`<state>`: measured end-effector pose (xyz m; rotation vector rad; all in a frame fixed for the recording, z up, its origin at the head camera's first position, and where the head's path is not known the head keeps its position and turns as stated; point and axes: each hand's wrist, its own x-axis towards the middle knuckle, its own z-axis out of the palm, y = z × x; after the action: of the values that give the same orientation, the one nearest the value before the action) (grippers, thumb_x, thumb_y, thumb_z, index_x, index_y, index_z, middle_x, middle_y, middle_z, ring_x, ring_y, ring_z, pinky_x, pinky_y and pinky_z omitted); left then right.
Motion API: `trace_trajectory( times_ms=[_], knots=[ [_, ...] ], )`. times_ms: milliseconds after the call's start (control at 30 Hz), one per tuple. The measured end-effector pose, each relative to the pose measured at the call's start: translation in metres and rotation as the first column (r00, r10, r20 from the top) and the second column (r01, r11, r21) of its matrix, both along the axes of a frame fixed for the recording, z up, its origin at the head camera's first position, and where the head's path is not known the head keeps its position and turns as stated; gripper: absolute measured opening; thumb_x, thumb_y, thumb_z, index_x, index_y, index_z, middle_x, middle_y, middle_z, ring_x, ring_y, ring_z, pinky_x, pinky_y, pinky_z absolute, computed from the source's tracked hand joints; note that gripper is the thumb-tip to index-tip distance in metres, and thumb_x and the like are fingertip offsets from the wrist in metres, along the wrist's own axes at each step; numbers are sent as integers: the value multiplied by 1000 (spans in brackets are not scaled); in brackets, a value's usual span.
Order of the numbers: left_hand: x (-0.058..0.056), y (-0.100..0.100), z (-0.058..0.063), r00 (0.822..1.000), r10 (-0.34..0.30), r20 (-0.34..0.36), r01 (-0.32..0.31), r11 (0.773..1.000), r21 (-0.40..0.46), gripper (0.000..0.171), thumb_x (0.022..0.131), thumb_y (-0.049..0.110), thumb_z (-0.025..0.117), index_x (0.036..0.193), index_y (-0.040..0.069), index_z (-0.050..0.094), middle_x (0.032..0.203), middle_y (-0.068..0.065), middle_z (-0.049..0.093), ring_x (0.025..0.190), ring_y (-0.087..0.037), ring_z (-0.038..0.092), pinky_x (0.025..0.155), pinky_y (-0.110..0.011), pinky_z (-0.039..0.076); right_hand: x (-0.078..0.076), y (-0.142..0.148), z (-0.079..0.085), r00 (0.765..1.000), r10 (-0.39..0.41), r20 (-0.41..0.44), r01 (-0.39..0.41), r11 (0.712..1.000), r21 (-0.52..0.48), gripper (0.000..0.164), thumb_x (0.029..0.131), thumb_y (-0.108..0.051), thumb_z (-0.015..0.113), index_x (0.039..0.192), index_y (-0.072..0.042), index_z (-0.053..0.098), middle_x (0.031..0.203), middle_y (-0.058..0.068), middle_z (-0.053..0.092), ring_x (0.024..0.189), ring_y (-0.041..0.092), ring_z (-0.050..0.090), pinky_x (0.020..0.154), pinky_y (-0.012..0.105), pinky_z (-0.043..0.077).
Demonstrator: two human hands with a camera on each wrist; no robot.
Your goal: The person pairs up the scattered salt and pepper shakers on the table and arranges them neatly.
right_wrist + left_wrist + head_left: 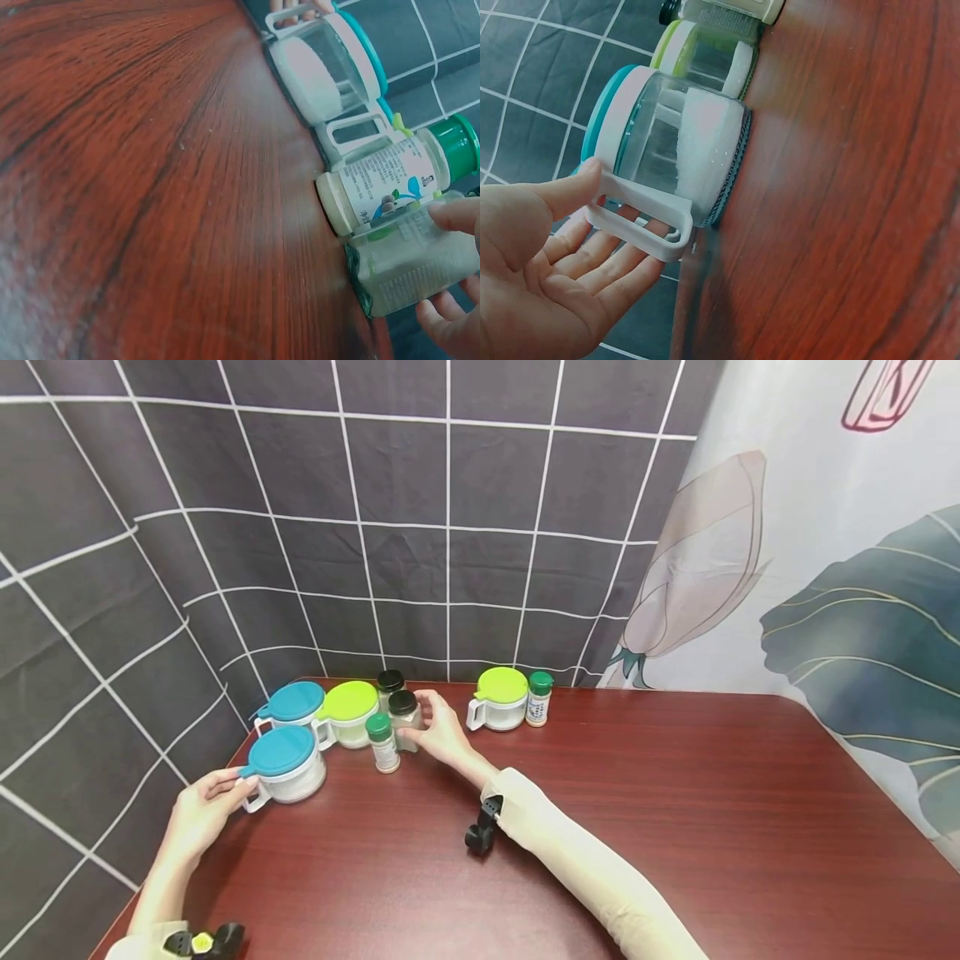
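At the left of the head view my left hand (pixel 200 814) holds a blue-lidded seasoning jar (pixel 288 768) by its white handle. The left wrist view shows the thumb (pixel 590 177) at the top of that handle (pixel 641 217), with the other fingers behind it. White grains partly fill the jar. My right hand (pixel 444 732) grips a clear black-lidded shaker (pixel 407 720) between thumb and fingers. Touching or nearly touching that shaker is a green-capped shaker (pixel 390 184) with a printed label. Both held things stand upright on the table.
Behind them stand another blue-lidded jar (pixel 295 702), a green-lidded jar (pixel 350 703) and a second black-lidded shaker (pixel 390 682). Farther right, a green-lidded jar (pixel 502 697) is beside a green-capped shaker (pixel 538 700). A tiled-pattern curtain (pixel 487 568) borders the brown table (pixel 675 793).
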<state>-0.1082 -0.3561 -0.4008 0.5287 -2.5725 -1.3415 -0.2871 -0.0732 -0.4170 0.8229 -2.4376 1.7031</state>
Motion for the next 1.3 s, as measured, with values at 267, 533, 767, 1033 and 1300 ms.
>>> trace_trajectory(
  times_ms=[267,533,767,1033,1300],
  knots=[
    [-3,4,2,999,32,43,-30,999,-43,59,93,37,61,126,-11,52,93,-4,72,69,18,53,61,-7,44,-3,1,-2,1000,9,18,-9,1000,-16,52,76,-5,79,121,0,54,117,18,65,106,30,65,91,39,53],
    [-4,3,-1,999,13,33,-12,999,-33,51,94,39,59,116,-7,56,81,16,66,70,13,56,62,-8,46,-7,2,-3,1000,12,-11,-13,1000,-21,49,73,-4,81,116,0,57,110,17,67,101,28,68,86,33,55],
    [-1,4,-1,998,37,58,-34,998,-53,49,94,42,57,112,-4,57,82,12,68,69,12,55,61,-9,45,-7,1,-5,1000,4,-22,-4,1000,-6,50,73,-6,82,116,-1,56,109,17,67,99,27,68,86,36,55],
    [-1,4,-4,997,44,61,-42,998,-38,47,94,41,58,109,-4,59,80,13,68,69,12,55,61,-9,46,-3,2,-7,999,-24,-46,24,1000,4,51,71,-8,83,114,-3,57,105,16,68,95,26,68,85,35,55],
    [0,10,-4,993,94,70,-89,993,-73,45,93,42,59,108,-1,60,84,5,72,67,13,54,61,-10,43,0,4,-6,997,-50,-66,51,999,17,50,70,-8,84,112,-3,58,103,15,69,93,27,69,82,32,56]
  ],
)
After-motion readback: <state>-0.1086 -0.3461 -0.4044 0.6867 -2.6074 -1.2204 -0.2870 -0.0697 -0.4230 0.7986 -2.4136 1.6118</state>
